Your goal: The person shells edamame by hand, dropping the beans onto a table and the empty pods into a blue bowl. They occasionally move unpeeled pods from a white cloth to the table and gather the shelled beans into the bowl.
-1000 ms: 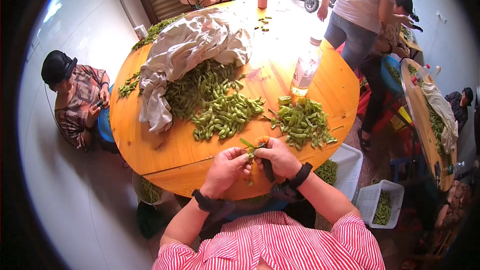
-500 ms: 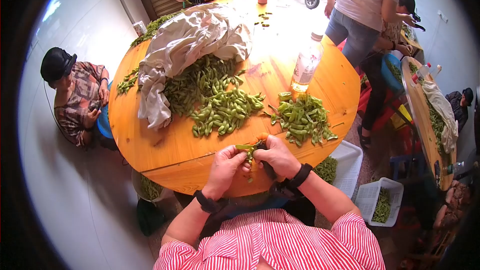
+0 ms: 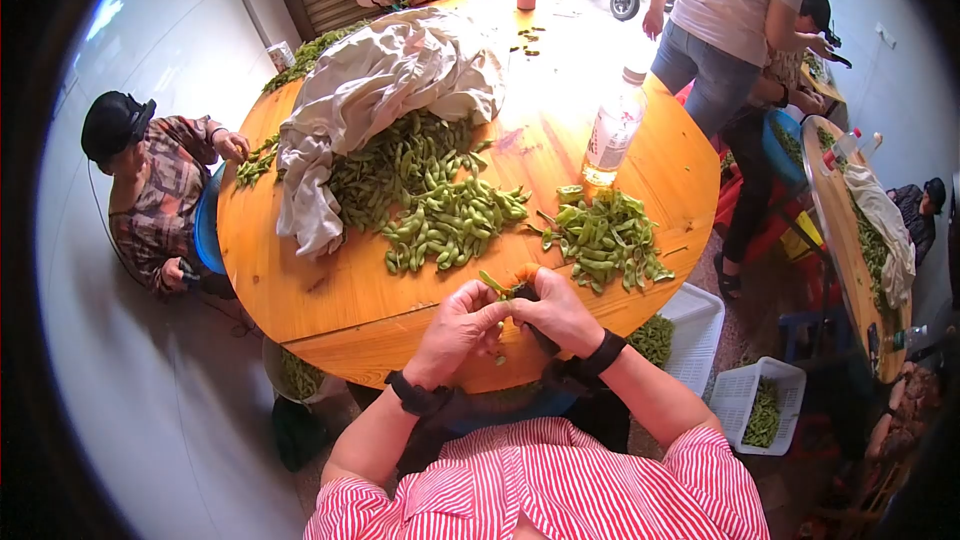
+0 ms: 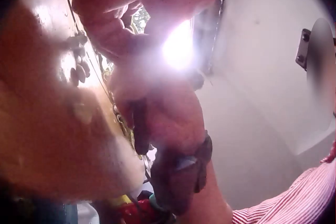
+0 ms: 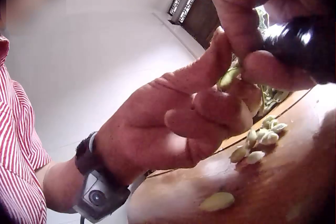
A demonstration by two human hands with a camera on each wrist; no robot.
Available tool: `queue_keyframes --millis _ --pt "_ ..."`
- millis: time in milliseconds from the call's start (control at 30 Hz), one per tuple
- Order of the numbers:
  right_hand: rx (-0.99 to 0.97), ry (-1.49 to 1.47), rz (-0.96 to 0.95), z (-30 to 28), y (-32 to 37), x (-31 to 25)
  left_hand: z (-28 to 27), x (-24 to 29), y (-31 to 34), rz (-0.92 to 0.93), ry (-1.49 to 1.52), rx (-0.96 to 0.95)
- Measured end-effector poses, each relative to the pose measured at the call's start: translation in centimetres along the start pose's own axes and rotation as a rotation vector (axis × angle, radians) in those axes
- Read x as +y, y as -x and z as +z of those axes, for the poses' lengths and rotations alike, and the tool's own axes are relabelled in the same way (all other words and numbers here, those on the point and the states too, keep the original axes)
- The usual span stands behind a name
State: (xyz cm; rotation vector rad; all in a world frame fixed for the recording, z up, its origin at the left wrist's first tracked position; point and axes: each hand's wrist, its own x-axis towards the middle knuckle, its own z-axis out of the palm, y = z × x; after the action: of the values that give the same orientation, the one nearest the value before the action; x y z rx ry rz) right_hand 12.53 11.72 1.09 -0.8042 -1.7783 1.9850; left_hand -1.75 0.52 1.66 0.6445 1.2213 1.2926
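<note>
Just over the table's near edge, my left hand (image 3: pixel 460 330) pinches a green soybean pod (image 5: pixel 229 78) between thumb and fingers. My right hand (image 3: pixel 560 315) is close against it, thumb tip at the left thumb. It grips a shiny black tool (image 5: pixel 294 40), whose working end is hidden behind the fingers. Below the hands in the right wrist view, several loose pale green pieces (image 5: pixel 254 142) lie on the tabletop. Beyond the hands are a large heap of pods (image 3: pixel 440 225) and, to its right, a smaller heap of pods (image 3: pixel 605 240).
A white cloth (image 3: pixel 390 80) covers part of the large heap on the round wooden table (image 3: pixel 330 310). A bottle (image 3: pixel 613 135) stands behind the smaller heap. White baskets (image 3: pixel 697 340) are low on the right. People sit at the table's left and far side; another stands right.
My left fingers have come in closer to the right thumb, and the pod's visible end now points up. The person at the left has reached a hand onto the table.
</note>
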Motion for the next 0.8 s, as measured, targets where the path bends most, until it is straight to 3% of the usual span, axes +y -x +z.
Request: queue_keyframes --millis 133,333,400,467,600,733,800 --pt "-0.004 -0.005 -0.041 0.0 0.2 0.5 -0.1 0.0 -0.2 -0.027 -0.001 -0.006" --pt "0.037 0.152 -0.077 0.2 0.5 0.4 -0.1 -1.1 -0.6 0.097 -0.136 -0.011" --pt "0.048 0.18 -0.091 0.0 0.3 1.0 -0.2 -1.9 -0.9 0.193 -0.252 0.051" --pt "0.105 0.377 -0.228 0.0 0.2 1.6 -0.6 -2.8 -1.2 0.288 -0.41 0.082" --pt "0.198 0.394 -0.203 0.8 0.9 1.7 -0.5 -3.2 -1.2 0.477 -0.687 0.186" --pt "0.224 0.245 -0.165 1.2 1.0 1.8 -1.0 -3.3 -0.8 0.377 -0.557 0.196" --pt "0.238 0.206 -0.123 1.0 1.0 1.4 -1.0 -2.5 0.0 0.181 -0.287 0.189"
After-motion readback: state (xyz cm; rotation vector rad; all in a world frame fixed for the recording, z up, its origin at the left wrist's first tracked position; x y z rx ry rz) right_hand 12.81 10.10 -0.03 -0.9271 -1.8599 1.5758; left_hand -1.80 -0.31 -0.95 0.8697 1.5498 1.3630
